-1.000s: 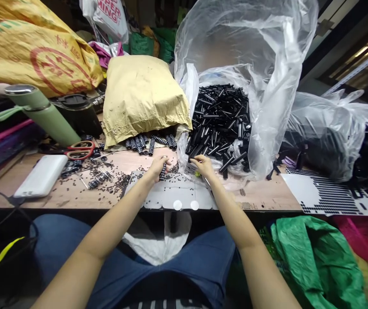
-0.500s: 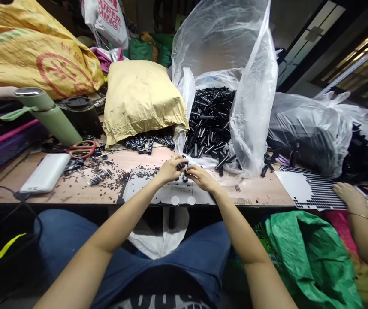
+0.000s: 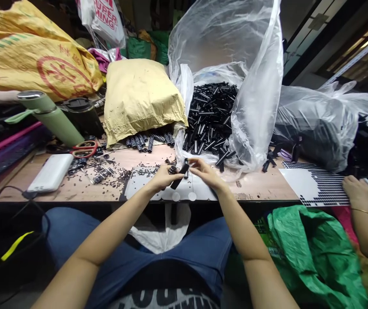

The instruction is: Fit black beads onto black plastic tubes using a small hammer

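Observation:
Over the white sheet (image 3: 203,189) at the table's front edge, my left hand (image 3: 163,178) is closed on a dark tube (image 3: 178,180) that slants down to the left; a dotted black-and-white piece shows at its fingers. Close beside it, my right hand (image 3: 205,173) pinches a short shiny black tube (image 3: 186,168), which touches or nearly touches the slanting one. Behind the hands, a clear plastic bag (image 3: 257,116) holds a heap of black tubes (image 3: 211,113). Dotted rods (image 3: 150,142) lie under the front of a yellow sack (image 3: 143,101).
Small black bits, red-handled scissors (image 3: 85,149), a white power bank (image 3: 51,172) and a green bottle (image 3: 53,120) are at the left. At the right, another person's hand (image 3: 357,191) rests by a sheet with black rows (image 3: 325,184). A green bag (image 3: 315,253) hangs below.
The hands have moved slightly apart. A slanting dark tube now shows between them, where an upright one was before. The whole view has shifted a little.

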The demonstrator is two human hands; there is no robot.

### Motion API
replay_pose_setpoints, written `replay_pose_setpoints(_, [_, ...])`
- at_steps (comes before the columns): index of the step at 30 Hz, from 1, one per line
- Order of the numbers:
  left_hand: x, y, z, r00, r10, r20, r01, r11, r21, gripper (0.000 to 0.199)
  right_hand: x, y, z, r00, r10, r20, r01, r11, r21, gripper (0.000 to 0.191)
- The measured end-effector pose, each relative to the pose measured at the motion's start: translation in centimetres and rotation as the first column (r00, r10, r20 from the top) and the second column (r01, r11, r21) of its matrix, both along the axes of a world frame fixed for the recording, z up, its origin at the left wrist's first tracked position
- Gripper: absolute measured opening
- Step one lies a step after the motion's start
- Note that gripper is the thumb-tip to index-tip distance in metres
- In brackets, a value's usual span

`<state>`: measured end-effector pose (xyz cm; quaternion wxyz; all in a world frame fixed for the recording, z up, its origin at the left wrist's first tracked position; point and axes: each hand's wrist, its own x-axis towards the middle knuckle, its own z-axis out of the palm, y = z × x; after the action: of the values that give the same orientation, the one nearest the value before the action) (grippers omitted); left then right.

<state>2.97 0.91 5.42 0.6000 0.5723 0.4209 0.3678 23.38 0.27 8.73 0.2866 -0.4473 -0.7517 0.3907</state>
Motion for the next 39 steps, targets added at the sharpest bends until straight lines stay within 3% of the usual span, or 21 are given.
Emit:
replay_pose_setpoints(2, [0.5,-0.5,-0.4,0.988,0.150,0.037,-0.144,0.980,-0.140,0.032,-1.8,-0.9,-0.9,0.986,-0.118,0.121,0.083,0.963,0.257,0.083])
replay_pose_setpoints(4, [1.0,-0.7,-1.2,0.981,0.188,0.044,-0.180,0.974,-0.140,0.032,-3.4,-1.7,-2.0,0.948,-0.163,0.272,0.051,0.924,0.378,0.102])
replay_pose_setpoints(9, [0.4,-1.2,-4.4,0.965,0.258,-0.048,-0.245,0.951,0.189,0.031,-3.5,-2.9,-4.4,0.879,-0.258,0.401,0.104,0.924,0.367,0.106])
replay_pose_setpoints(12, [-0.3,-2.0,-5.6,0.968,0.252,-0.012,-0.250,0.964,0.089,0.037,-2.2,-4.2,-5.3,0.845,-0.308,0.437,0.189,0.937,0.295,0.107])
replay_pose_setpoints(17, [-0.1,-3.3,-4.0,0.939,0.261,0.222,-0.226,0.959,-0.173,0.059,-1.7,-6.1,-5.1,0.944,-0.196,0.266,0.133,0.962,0.240,0.106])
replay_pose_setpoints(22, [0.4,-3.8,-2.2,0.887,0.298,0.353,-0.220,0.944,-0.245,0.064,-3.2,-6.3,-3.5,0.998,-0.029,0.049,0.014,0.963,0.270,0.115])
replay_pose_setpoints(28, [1.2,-4.7,-1.8,0.823,0.394,0.410,-0.295,0.912,-0.284,0.054,-4.4,-5.8,-2.6,0.993,0.085,0.082,-0.111,0.908,0.404,0.110])
replay_pose_setpoints(35, [2.1,-5.0,-0.8,0.785,0.441,0.436,-0.268,0.875,-0.403,0.055,-4.5,-5.4,-3.1,0.995,0.034,0.088,-0.065,0.927,0.370,0.109])
replay_pose_setpoints(37, [1.9,-4.7,-1.0,0.814,0.395,0.425,-0.225,0.890,-0.397,0.052,-4.5,-5.3,-3.5,0.996,-0.026,0.086,-0.007,0.931,0.364,0.109])
replay_pose_setpoints(39, [1.9,-4.6,-1.8,0.876,0.313,0.367,-0.205,0.931,-0.304,0.049,-4.7,-5.4,-4.4,0.989,-0.097,0.113,0.050,0.930,0.363,0.110])
